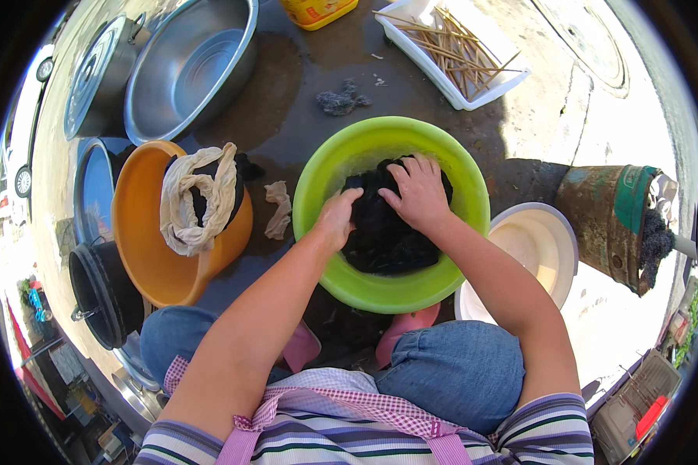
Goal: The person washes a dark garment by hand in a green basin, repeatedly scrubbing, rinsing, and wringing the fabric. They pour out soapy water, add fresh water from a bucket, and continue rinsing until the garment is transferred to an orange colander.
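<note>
A bundle of wet black cloth (388, 242) lies in a bright green round basin (318, 271) in front of me. My left hand (338, 218) grips the cloth's left edge, thumb on top, with most of its fingers hidden. From the upper right, my right hand (417, 194) grasps the same bundle, its fingers bent over the folds and its thumb towards the left hand. Water shows around the cloth inside the basin. I cannot tell what kind of garment it is.
Left of the green basin, an orange tub (143, 256) holds cream and dark cloth (180, 232). Metal basins (143, 85) and a black bucket (93, 294) stand beyond. A pale basin (562, 256) and rusty bucket (597, 221) are right. A white tray (423, 66) holds thin sticks.
</note>
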{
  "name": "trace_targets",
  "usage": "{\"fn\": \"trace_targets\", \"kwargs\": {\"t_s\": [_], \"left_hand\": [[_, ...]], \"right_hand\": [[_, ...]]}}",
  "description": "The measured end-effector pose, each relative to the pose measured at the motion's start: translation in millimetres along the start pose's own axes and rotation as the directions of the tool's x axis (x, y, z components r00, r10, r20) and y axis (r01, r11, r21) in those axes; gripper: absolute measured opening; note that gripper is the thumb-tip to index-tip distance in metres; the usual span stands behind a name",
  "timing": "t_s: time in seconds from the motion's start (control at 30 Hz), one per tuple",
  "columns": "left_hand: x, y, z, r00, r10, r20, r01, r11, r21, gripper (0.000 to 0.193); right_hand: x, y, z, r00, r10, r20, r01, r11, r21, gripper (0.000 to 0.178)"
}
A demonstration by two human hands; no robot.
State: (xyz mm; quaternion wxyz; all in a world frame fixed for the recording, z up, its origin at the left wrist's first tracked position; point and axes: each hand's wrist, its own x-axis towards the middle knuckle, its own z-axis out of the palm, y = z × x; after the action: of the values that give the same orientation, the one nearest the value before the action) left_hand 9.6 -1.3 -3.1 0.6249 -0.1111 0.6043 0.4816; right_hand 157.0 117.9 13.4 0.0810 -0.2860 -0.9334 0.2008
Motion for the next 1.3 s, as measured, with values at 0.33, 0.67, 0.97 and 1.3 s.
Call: {"fn": "trace_targets", "kwargs": {"t_s": [0.33, 0.67, 0.97, 1.3], "left_hand": [[12.4, -7.6, -24.6, 0.998, 0.059, -0.009, -0.057, 0.986, 0.154, 0.057], [-2.3, 10.0, -6.6, 0.993, -0.008, 0.114, 0.019, 0.995, -0.094, 0.039], [-6.4, 11.5, 8.0, 0.989, -0.006, 0.148, -0.008, 0.996, 0.094, 0.03], [-3.5, 33.9, -7.4, 0.963, 0.258, -0.084, -0.169, 0.814, 0.556, 0.057]], "right_hand": [[14.8, 30.6, 26.4, 0.847, 0.304, 0.436, -0.316, 0.948, -0.045, 0.064], [-28.9, -106.4, -54.8, 0.959, -0.265, 0.102, 0.141, 0.759, 0.636, 0.033], [4.5, 6.7, -8.9, 0.991, 0.134, 0.012, -0.131, 0.984, -0.123, 0.024], [-65.3, -43.1, 44.3, 0.781, -0.51, 0.362, 0.467, 0.86, 0.205, 0.059]]}}
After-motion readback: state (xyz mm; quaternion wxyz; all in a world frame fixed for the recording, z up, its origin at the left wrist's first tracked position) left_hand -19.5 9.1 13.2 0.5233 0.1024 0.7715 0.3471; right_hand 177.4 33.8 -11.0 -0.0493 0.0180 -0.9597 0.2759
